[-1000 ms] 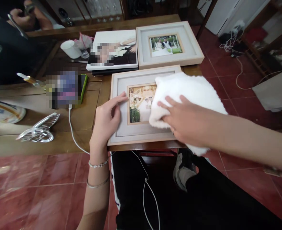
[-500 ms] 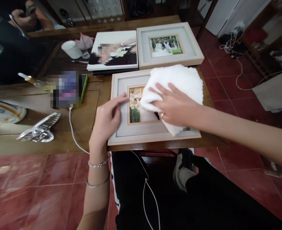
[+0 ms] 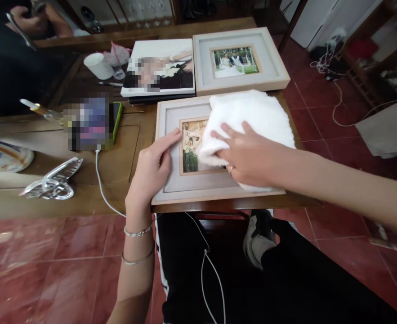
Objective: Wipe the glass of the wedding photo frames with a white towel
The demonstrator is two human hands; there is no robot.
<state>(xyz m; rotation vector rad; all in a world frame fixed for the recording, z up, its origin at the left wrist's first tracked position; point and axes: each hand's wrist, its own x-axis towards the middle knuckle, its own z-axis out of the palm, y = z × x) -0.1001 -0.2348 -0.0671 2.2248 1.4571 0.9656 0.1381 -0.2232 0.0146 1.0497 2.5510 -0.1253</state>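
Observation:
A light wooden picture frame (image 3: 188, 196) with a pale mat lies flat on the table, near its front edge. My left hand (image 3: 153, 168) holds the frame's left side, its index finger reaching over the mat to the photo (image 3: 190, 150); its other fingers are mostly hidden. My right hand (image 3: 247, 155) presses a bunched white cloth (image 3: 255, 114) onto the right part of the frame, with some fingers spread on top and the cloth's near edge gathered beneath them. The cloth hides most of the photo's right side.
Behind lie a second picture frame (image 3: 272, 67) and a white-edged photo panel (image 3: 158, 67). To the left are a phone (image 3: 92, 121) with a white cable (image 3: 100, 189), a silver hair claw (image 3: 53, 180), a white cup (image 3: 99, 66) and a patterned ceramic piece (image 3: 6, 155).
My right hand has shifted slightly right and down with the cloth, whose right side now spreads farther past the frame. My left hand stays at the frame's left side.

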